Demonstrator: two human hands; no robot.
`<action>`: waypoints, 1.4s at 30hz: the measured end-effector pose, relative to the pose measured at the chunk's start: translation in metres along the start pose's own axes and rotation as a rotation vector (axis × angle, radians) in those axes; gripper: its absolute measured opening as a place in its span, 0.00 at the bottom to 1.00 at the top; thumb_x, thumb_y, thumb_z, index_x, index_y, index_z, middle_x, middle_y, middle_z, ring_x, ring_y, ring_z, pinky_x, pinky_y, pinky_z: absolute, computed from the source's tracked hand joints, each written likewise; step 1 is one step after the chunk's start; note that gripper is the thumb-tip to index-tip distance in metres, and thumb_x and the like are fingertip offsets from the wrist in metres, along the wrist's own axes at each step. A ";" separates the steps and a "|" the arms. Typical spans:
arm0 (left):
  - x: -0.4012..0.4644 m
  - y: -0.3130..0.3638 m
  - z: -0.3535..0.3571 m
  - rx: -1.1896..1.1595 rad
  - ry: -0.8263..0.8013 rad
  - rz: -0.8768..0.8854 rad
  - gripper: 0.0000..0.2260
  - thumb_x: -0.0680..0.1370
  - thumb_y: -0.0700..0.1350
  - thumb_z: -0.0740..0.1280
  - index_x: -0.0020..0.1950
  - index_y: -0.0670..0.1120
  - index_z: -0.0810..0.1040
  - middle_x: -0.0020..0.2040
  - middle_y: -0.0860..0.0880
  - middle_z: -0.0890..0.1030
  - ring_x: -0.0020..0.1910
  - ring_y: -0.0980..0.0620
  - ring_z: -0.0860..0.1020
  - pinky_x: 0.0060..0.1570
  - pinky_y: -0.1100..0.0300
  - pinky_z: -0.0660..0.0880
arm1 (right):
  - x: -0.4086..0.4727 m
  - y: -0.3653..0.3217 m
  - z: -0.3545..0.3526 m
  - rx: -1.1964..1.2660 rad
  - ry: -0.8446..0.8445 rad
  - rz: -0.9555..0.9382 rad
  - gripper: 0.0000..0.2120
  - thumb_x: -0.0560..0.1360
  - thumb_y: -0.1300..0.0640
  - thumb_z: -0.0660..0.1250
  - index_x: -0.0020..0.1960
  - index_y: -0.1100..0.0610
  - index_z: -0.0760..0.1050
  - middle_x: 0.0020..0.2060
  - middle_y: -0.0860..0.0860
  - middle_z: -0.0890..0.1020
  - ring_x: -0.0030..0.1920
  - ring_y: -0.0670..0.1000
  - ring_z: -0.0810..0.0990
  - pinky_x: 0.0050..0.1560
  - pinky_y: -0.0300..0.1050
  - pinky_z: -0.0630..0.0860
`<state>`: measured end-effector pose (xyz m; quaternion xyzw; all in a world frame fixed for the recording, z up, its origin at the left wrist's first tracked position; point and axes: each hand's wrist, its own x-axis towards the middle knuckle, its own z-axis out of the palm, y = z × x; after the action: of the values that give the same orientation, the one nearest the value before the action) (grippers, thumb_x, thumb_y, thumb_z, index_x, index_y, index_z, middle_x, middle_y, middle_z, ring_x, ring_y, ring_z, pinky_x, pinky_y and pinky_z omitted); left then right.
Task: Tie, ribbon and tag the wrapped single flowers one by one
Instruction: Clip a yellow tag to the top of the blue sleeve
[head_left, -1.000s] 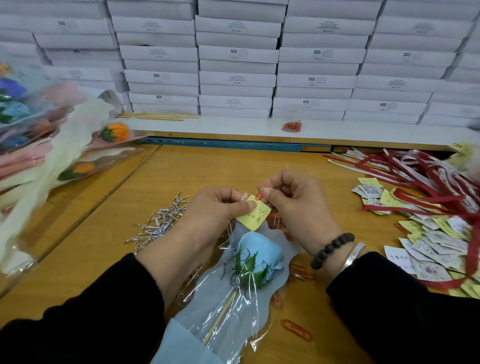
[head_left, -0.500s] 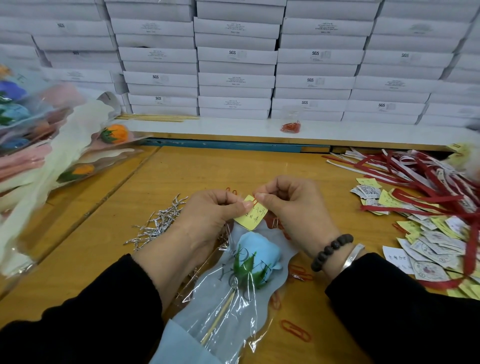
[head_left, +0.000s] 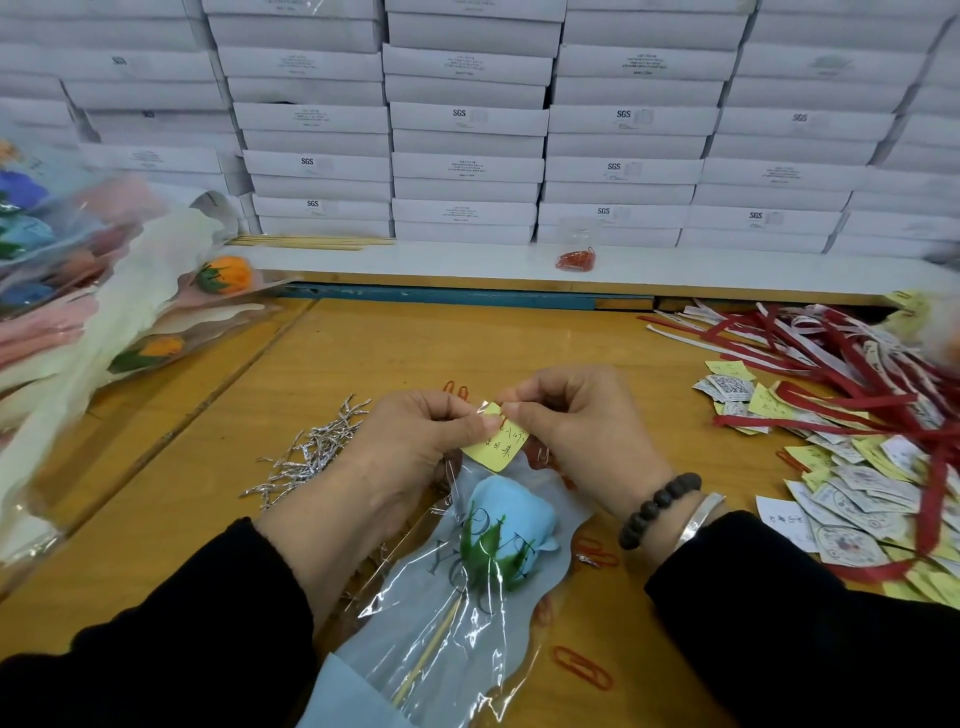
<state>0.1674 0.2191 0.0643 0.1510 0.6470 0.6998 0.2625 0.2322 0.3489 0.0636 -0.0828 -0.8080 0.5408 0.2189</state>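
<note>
A light blue wrapped flower (head_left: 506, 525) in a clear and blue sleeve lies on the wooden table (head_left: 363, 353) in front of me, its stick pointing toward me. At the top edge of the wrapper sits a yellow handwritten tag (head_left: 497, 441). My left hand (head_left: 415, 447) pinches the tag's left edge together with the cellophane. My right hand (head_left: 576, 421) pinches the tag's upper corner with thumb and forefinger. A red paper clip may be between the right fingers, but they hide it.
Silver twist ties (head_left: 306, 457) lie left of my hands. Red ribbons (head_left: 852, 374) and loose paper tags (head_left: 857, 488) cover the right side. Red paper clips (head_left: 582, 667) are scattered near the flower. Wrapped flowers (head_left: 114, 312) are piled at the left. White boxes (head_left: 467, 119) are stacked behind.
Both hands have stayed on the tag at the wrapper's top, with the right fingers shifting slightly on its upper corner. The flower has not moved.
</note>
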 end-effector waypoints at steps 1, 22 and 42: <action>0.000 0.000 0.000 0.007 -0.004 0.002 0.04 0.67 0.35 0.71 0.33 0.39 0.78 0.29 0.46 0.81 0.26 0.54 0.78 0.26 0.65 0.75 | 0.000 0.000 0.000 -0.013 0.009 -0.004 0.05 0.73 0.63 0.69 0.39 0.56 0.80 0.35 0.56 0.82 0.31 0.47 0.79 0.30 0.37 0.77; 0.003 0.019 -0.019 0.008 -0.165 -0.100 0.14 0.62 0.46 0.72 0.45 0.41 0.82 0.44 0.42 0.78 0.35 0.53 0.69 0.35 0.66 0.71 | 0.006 -0.005 -0.016 -0.029 -0.043 0.123 0.05 0.72 0.59 0.71 0.38 0.58 0.78 0.33 0.51 0.80 0.32 0.45 0.74 0.31 0.34 0.72; 0.006 0.029 -0.044 0.004 -0.125 -0.031 0.10 0.64 0.36 0.68 0.44 0.38 0.78 0.34 0.42 0.84 0.29 0.49 0.82 0.27 0.59 0.78 | 0.004 -0.026 -0.036 -0.158 0.117 0.018 0.09 0.76 0.57 0.63 0.39 0.58 0.76 0.31 0.50 0.81 0.23 0.42 0.72 0.26 0.34 0.70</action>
<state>0.1330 0.1853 0.0871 0.1848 0.6332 0.6834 0.3129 0.2471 0.3700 0.0999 -0.1384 -0.8330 0.4717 0.2538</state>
